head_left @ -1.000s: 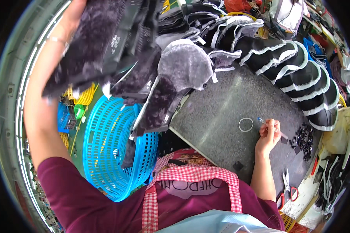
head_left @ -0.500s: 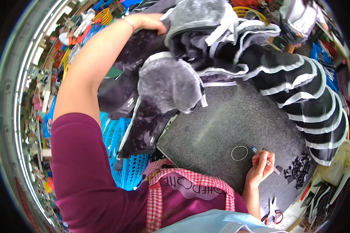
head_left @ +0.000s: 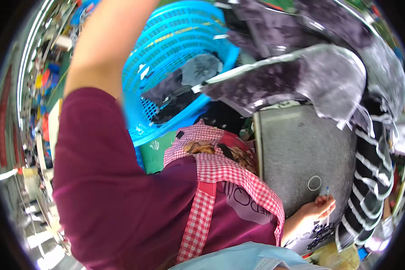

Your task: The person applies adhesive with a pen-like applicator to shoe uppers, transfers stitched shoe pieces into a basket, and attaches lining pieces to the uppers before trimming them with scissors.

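My right hand [head_left: 322,208] is closed around a slim pen [head_left: 328,215] with a clear barrel and a blue tip, low over the grey tabletop [head_left: 301,148]. Just beyond it lies a thin white ring [head_left: 314,182]. My left arm reaches up past the top edge, so its hand is out of view. Close to that arm stands a blue plastic basket [head_left: 184,13] with grey and black plush pieces [head_left: 198,69] inside. A grey plush piece with white edging [head_left: 330,74] hangs over the table's far left corner.
Overlapping black pieces with white trim [head_left: 369,180] line the table's right side. Black scraps [head_left: 319,236] lie near my right hand. More purple-grey plush [head_left: 274,29] is heaped at the far side. Green floor [head_left: 154,157] shows below the basket.
The view has swung left, bringing the basket into fuller sight. My left hand has left the plush pile and passed out of the picture. My right hand keeps the pen.
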`<state>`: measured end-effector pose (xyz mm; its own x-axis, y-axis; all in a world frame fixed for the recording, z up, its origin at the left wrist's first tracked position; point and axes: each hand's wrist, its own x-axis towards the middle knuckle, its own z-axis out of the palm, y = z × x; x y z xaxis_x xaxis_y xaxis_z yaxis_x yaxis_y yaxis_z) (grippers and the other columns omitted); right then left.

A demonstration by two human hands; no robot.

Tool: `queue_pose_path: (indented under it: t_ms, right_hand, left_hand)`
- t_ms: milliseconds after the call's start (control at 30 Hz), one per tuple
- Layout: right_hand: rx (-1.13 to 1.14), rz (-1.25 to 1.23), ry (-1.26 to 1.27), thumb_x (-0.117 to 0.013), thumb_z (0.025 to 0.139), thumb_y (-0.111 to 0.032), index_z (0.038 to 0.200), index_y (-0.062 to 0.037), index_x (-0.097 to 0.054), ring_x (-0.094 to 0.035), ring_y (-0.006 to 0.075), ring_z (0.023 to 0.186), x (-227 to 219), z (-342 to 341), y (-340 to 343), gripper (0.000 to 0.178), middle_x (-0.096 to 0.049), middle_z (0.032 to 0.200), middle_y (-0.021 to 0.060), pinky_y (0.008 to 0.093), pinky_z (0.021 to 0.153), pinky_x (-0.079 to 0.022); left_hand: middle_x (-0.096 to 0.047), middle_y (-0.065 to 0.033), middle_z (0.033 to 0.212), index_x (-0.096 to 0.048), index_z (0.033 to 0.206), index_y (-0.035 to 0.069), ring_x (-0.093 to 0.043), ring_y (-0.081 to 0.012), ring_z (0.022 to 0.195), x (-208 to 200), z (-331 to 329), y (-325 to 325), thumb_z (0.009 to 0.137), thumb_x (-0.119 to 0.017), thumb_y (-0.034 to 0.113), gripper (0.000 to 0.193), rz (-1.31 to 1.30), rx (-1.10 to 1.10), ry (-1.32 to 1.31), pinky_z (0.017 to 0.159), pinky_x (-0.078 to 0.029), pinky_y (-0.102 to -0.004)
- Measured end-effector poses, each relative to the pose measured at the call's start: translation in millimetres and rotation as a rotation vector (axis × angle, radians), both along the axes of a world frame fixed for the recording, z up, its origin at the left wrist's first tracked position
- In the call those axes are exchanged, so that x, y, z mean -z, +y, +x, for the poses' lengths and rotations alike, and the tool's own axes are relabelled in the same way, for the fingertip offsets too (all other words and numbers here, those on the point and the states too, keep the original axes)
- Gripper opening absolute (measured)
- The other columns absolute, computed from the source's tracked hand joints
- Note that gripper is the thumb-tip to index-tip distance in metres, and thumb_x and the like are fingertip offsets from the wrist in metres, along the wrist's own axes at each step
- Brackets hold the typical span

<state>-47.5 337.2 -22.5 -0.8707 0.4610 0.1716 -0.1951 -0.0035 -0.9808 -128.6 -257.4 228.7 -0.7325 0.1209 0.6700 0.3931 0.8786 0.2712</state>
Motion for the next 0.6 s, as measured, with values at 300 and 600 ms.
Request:
queue_pose_path:
  t_ms: [300,600]
  right_hand:
    - [-0.018,0.301,-0.024,-0.065,0.092,-0.031,0.094,-0.0059,-0.064,-0.044,0.0053,0.057,10,-12,6,0.025,-0.055,0.069,-0.0028,0.0189,0.05,-0.029]
    - [0.143,0.426,-0.013,-0.065,0.093,-0.03,0.09,-0.0007,-0.067,-0.042,0.0056,0.052,9,-17,-2,0.03,-0.055,0.065,-0.0005,0.019,0.046,-0.028]
  left_hand:
    - [-0.055,-0.027,0.128,-0.049,0.132,-0.007,-0.051,-0.0358,0.124,422,319,-109,0.069,-0.08,0.054,0.092,0.508,-0.687,-1.038,0.108,-0.037,-0.0433]
    - [-0.067,-0.0222,0.106,-0.059,0.116,-0.007,-0.066,-0.0323,0.096,399,271,-90,0.067,-0.084,0.045,0.077,0.59,-0.541,-1.181,0.084,-0.05,-0.0406]
